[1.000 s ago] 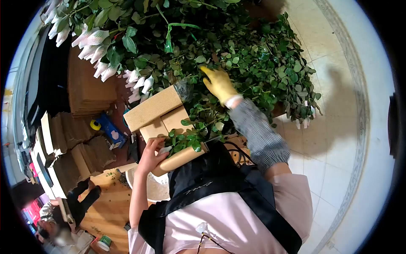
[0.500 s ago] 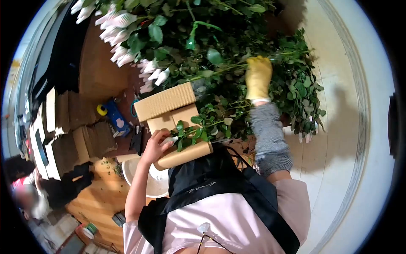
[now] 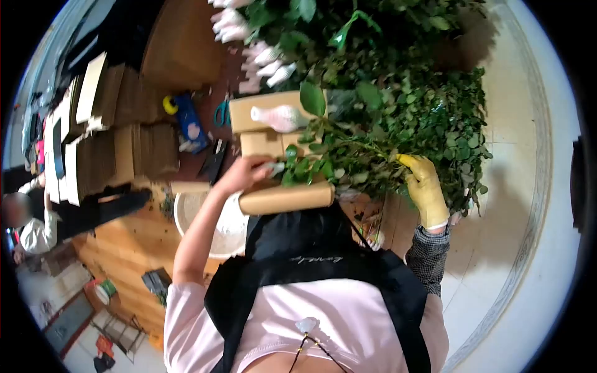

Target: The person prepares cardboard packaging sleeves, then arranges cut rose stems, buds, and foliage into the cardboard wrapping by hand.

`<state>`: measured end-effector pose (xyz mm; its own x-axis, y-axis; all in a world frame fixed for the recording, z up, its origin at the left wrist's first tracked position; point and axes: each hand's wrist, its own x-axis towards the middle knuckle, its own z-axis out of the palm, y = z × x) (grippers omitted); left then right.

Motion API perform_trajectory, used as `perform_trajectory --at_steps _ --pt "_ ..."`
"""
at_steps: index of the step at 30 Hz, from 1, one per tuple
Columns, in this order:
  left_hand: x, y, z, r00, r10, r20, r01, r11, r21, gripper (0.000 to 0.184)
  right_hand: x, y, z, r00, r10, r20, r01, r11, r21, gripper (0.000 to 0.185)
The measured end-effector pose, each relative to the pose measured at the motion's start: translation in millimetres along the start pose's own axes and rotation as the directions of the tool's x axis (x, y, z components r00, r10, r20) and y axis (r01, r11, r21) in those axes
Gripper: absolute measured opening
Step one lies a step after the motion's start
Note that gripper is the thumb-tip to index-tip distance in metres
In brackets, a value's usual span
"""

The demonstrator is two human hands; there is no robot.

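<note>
My left hand (image 3: pixel 249 173) is bare and closed at the pale head of a leafy rose (image 3: pixel 306 171), low in a cardboard rest (image 3: pixel 260 144); its fingertips are partly hidden. Another rose, its head in a whitish-pink net sleeve (image 3: pixel 280 118), lies across the upper part of the rest, with leaves trailing right. My right hand (image 3: pixel 426 186), in a yellow glove, pinches leafy stems (image 3: pixel 388 151) at the right. A rolled cardboard edge (image 3: pixel 287 199) forms the near side of the rest, against my black apron (image 3: pixel 298 233).
A large heap of leafy roses (image 3: pixel 404 81) fills the far side, with several sleeved heads (image 3: pixel 267 62). At left are stacked cardboard pieces (image 3: pixel 149 152), a blue box (image 3: pixel 189 124), teal-handled scissors (image 3: pixel 222 114) and a black tool (image 3: pixel 214 160). Below stands a white tub (image 3: pixel 227 233). Another person (image 3: pixel 40 233) is at far left.
My gloved right hand has come down and right, bringing stems toward me. A sleeved rose head now lies on the upper cardboard. The camera view has shifted; my left hand stays at its rose.
</note>
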<state>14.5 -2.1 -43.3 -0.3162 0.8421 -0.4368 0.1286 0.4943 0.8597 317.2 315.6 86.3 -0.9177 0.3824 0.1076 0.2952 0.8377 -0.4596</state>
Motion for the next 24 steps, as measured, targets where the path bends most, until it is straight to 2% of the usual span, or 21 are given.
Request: perform_trajectory --at_steps 1,3,4,5,7,8,9,10,13,14,15,16,17,19,20,21,22,24 --pt "3 -8 -2 0.999 -0.032 0.021 0.034 0.995 -0.098 0.032 -6 -3 12 0.999 0.002 0.034 -0.003 1.000 0.020 0.044" --pt "3 -10 -11 0.998 0.056 -0.013 -0.055 0.996 0.063 0.033 -11 -2 34 0.974 -0.043 0.221 0.058 0.996 -0.064 0.042" --pt "9 -21 -12 0.974 0.217 0.058 -0.215 0.976 -0.043 0.035 -12 -13 44 0.976 -0.038 0.215 0.080 0.978 -0.191 0.038" --pt "8 -13 -13 0.995 0.039 0.095 -0.026 0.991 -0.134 0.035 -17 -10 59 0.981 -0.072 0.181 0.110 0.972 -0.210 0.025" --pt "6 7 -10 0.993 -0.072 0.093 0.087 0.983 -0.165 0.034 -16 -8 80 0.956 -0.032 0.293 0.150 0.908 -0.391 0.014" --pt "7 -2 -8 0.993 -0.067 0.100 0.083 0.983 -0.163 0.034 -16 -7 83 0.956 -0.051 0.290 0.183 0.874 -0.449 0.009" --pt "9 -18 -6 0.991 0.123 0.049 -0.121 0.992 -0.031 0.036 -15 -8 86 0.956 -0.047 0.288 0.179 0.874 -0.453 0.009" --pt "8 -11 -5 0.949 0.313 0.023 -0.314 0.943 0.109 0.039 -14 -10 88 0.954 0.013 0.300 0.149 0.847 -0.510 0.009" --pt "-9 13 -4 0.964 0.255 0.077 -0.265 0.949 0.170 0.050 -23 -6 93 0.946 0.129 0.298 0.063 0.826 -0.560 0.007" --pt "-9 10 0 0.934 0.352 0.061 -0.355 0.898 0.260 0.061 -22 -14 85 0.962 0.089 0.258 0.041 0.887 -0.460 0.016" --pt "-10 9 2 0.925 0.378 0.030 -0.367 0.872 0.325 0.061 -20 -23 74 0.976 0.060 0.208 0.019 0.934 -0.358 0.026" --pt "-13 17 2 0.925 0.379 0.012 -0.346 0.831 0.435 0.057 -8 -41 59 0.948 0.195 0.254 -0.089 0.922 -0.376 0.047" --pt "-14 25 1 0.922 0.386 -0.005 -0.323 0.780 0.536 0.054 -1 -50 52 0.974 0.164 0.157 -0.089 0.911 -0.402 0.059" --pt "-8 6 3 0.927 0.367 -0.081 -0.266 0.793 0.548 0.048 8 -56 60 0.986 0.155 0.053 -0.127 0.927 -0.352 0.064" --pt "-7 5 1 0.908 0.415 -0.061 -0.313 0.768 0.558 0.041 12 -57 69 0.994 0.104 -0.034 -0.109 0.960 -0.256 0.065" --pt "-8 14 2 0.917 0.394 -0.061 -0.301 0.785 0.542 0.037 15 -50 91 0.996 0.062 -0.067 -0.076 0.970 -0.229 0.063" --pt "-6 8 3 0.918 0.394 -0.049 -0.306 0.780 0.546 0.042 14 -37 122 0.994 0.061 -0.095 -0.079 0.976 -0.201 0.062" --pt "-10 5 4 0.924 0.382 -0.037 -0.299 0.778 0.552 0.049 7 -1 192 0.993 0.013 -0.120 -0.038 0.978 -0.203 0.043"
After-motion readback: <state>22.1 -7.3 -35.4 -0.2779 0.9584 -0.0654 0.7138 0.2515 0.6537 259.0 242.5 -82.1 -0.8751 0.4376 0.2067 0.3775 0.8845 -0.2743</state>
